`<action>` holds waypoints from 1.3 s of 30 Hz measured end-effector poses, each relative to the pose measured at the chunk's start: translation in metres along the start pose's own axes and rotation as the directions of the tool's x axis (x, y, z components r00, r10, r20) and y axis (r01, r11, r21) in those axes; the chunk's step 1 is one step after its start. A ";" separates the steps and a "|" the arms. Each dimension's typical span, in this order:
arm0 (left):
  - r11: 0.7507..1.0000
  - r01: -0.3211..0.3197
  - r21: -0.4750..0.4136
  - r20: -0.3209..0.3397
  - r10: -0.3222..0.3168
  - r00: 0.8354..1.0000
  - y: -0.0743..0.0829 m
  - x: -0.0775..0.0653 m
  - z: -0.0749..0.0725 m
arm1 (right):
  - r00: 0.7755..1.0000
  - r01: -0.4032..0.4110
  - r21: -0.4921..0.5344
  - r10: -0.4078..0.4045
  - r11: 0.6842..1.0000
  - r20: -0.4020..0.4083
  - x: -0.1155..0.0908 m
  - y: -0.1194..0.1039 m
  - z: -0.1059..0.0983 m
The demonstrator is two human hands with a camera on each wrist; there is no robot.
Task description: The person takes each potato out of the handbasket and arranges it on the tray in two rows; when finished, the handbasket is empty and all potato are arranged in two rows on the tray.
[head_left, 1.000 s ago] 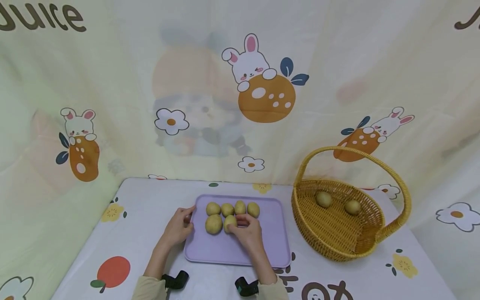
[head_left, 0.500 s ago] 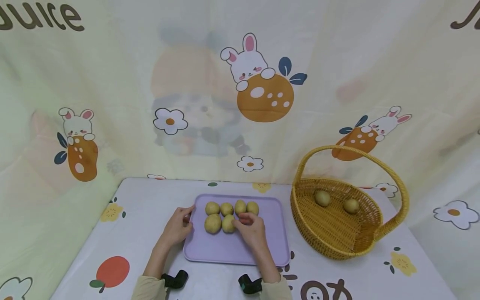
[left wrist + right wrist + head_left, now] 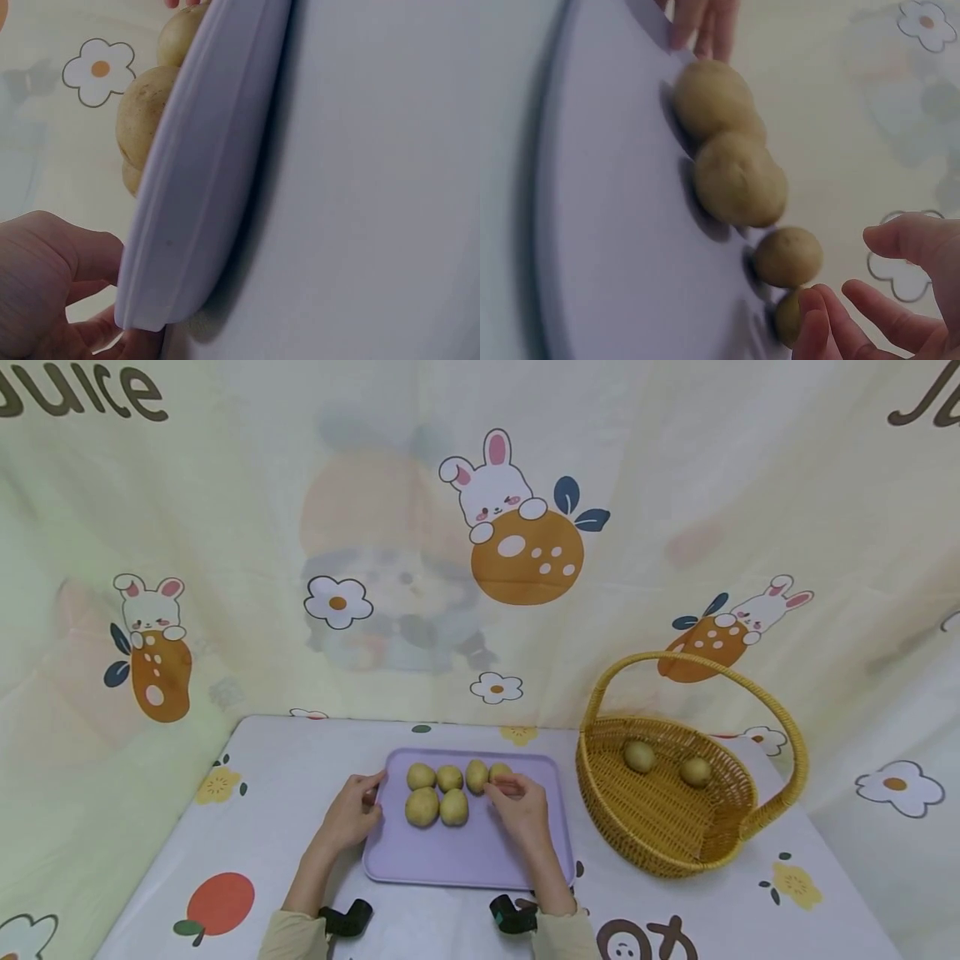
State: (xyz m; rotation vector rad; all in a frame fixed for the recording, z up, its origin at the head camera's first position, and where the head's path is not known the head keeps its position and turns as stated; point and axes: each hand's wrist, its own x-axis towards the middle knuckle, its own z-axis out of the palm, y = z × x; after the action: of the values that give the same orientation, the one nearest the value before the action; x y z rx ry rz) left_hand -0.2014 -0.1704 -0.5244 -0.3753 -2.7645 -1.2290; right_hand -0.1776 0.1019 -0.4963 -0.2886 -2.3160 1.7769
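Several potatoes (image 3: 422, 807) lie in two rows on a lavender tray (image 3: 465, 862): a longer back row and two in front. With its thumb and fingers, my left hand (image 3: 348, 814) grips the tray's left rim; the left wrist view shows that hold at the tray corner (image 3: 144, 319). My right hand (image 3: 525, 814) is over the tray's right half, fingers loosely bent and thumb apart. Its fingertips overlap the rightmost back potato (image 3: 500, 770), partly hiding it. In the right wrist view, a gap separates the thumb from the fingers, and nothing is held.
To the tray's right stands a yellow woven basket (image 3: 660, 835) with a tall arched handle (image 3: 787, 727). Two potatoes (image 3: 639, 757) sit inside, toward its back. A printed white cloth (image 3: 285, 752) covers the table, and a printed curtain (image 3: 390, 485) hangs behind it.
My right hand has let go of the front right potato and moved right and slightly back, toward the right end of the back row. The left hand keeps its hold on the tray.
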 end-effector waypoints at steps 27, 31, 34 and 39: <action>1.000 -0.001 -0.007 0.014 0.001 1.000 -0.003 0.001 0.001 | 0.994 -0.110 0.088 0.110 0.990 -0.003 0.038 -0.032 -0.063; 1.000 0.003 -0.009 0.019 -0.003 1.000 -0.001 0.001 0.000 | 0.995 -0.100 0.104 0.103 0.990 -0.018 0.042 -0.033 -0.074; 1.000 0.001 -0.012 0.017 -0.001 1.000 0.000 0.000 0.000 | 0.996 -0.084 0.087 0.086 0.993 -0.024 0.043 -0.035 -0.084; 1.000 0.004 -0.014 0.011 -0.004 1.000 0.001 -0.001 0.000 | 0.994 -0.105 0.125 0.109 0.987 -0.026 0.049 -0.040 -0.101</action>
State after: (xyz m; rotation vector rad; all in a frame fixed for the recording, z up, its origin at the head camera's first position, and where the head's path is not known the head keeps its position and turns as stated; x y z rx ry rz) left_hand -0.2005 -0.1697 -0.5233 -0.3793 -2.7689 -1.2514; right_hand -0.1975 0.1988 -0.4302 -0.4258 -2.1959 1.9412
